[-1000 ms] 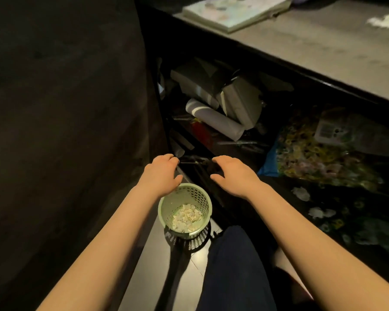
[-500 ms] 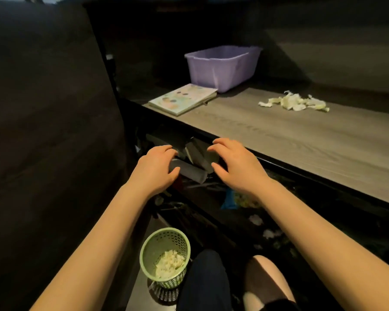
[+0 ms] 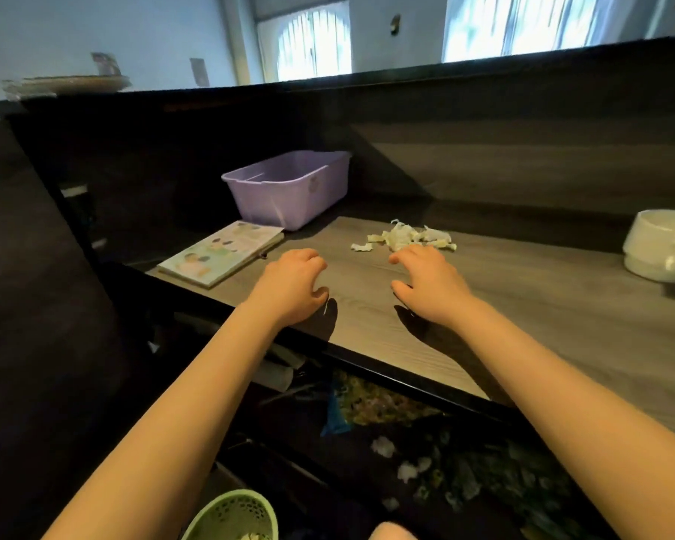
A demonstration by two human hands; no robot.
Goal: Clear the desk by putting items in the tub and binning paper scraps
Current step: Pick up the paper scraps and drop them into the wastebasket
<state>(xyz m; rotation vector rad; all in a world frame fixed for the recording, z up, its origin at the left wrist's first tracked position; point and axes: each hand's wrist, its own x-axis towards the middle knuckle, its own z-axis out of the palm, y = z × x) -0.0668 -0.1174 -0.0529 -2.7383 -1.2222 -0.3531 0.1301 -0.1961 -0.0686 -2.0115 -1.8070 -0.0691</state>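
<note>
A purple tub (image 3: 289,189) stands at the back left of the grey desk (image 3: 542,305). In front of it lies a picture book (image 3: 221,253). A small heap of pale paper scraps (image 3: 404,237) lies mid-desk. My right hand (image 3: 431,284) hovers just in front of the scraps, fingers curled and apart, holding nothing. My left hand (image 3: 293,284) hovers over the desk to the right of the book, also empty with fingers apart. A green mesh bin (image 3: 230,516) with scraps inside stands on the floor at the bottom edge.
A white mug (image 3: 663,245) stands at the desk's right edge. Below the desktop, a dark shelf holds rolled paper, a colourful bag (image 3: 367,403) and loose bits. A dark panel rises behind the desk and another on the left.
The view has tilted up from the floor bin to the desktop. Both hands have risen from over the bin to above the desk, the right one reaching close to the scraps.
</note>
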